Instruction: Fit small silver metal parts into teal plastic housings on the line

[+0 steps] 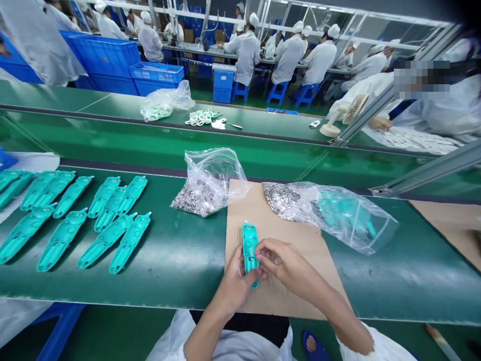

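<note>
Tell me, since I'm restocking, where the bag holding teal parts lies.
Head view: the bag lies right of centre, partly on the cardboard sheet, beyond the right hand.

Your left hand (235, 282) hides the shell's (248, 246) near end. Bits in the left bag (210, 184) and right bag (340, 214) are too small to tell. Leftmost shells (6, 179) run off the edge.

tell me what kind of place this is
Most likely a factory assembly line: green conveyor belt, rows of identical teal shells laid out, workers in white coats and caps behind. The left hand holds one teal shell.
</note>
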Motion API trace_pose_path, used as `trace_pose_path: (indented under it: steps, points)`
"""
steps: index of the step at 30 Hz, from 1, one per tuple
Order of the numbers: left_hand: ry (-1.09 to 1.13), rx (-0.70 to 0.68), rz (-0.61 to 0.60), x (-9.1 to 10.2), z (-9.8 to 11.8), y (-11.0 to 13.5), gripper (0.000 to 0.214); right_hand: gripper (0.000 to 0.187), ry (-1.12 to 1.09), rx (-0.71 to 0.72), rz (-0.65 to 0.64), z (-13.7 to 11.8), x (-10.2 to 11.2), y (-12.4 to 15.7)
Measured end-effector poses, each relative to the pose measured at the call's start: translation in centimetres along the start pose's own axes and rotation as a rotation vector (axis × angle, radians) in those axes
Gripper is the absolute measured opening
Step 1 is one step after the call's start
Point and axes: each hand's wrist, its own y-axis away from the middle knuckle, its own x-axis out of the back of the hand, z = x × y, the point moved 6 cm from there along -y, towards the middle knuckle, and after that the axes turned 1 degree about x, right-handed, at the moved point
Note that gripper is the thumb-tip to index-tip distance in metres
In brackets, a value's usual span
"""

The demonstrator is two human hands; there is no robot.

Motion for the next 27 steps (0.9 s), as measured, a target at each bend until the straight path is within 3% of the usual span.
trace_pose_path:
  steps: [14,20,27]
  points:
    - [0.027,0.015,-0.007,0.05,-0.29,0.08,0.058,0.022,0.255,0.019,-0.045,-0.47,0.47,0.08]
    - [0.055,0.005,-0.021,0.14,-0.48,-0.07,0.059,0.015,0.294,-0.011,0.007,0.27,0.76,-0.24]
    - [0.047,0.012,0.006,0.32,-0.63,-0.01,0.058,0.019,0.293,0.015,-0.057,-0.32,0.44,-0.59]
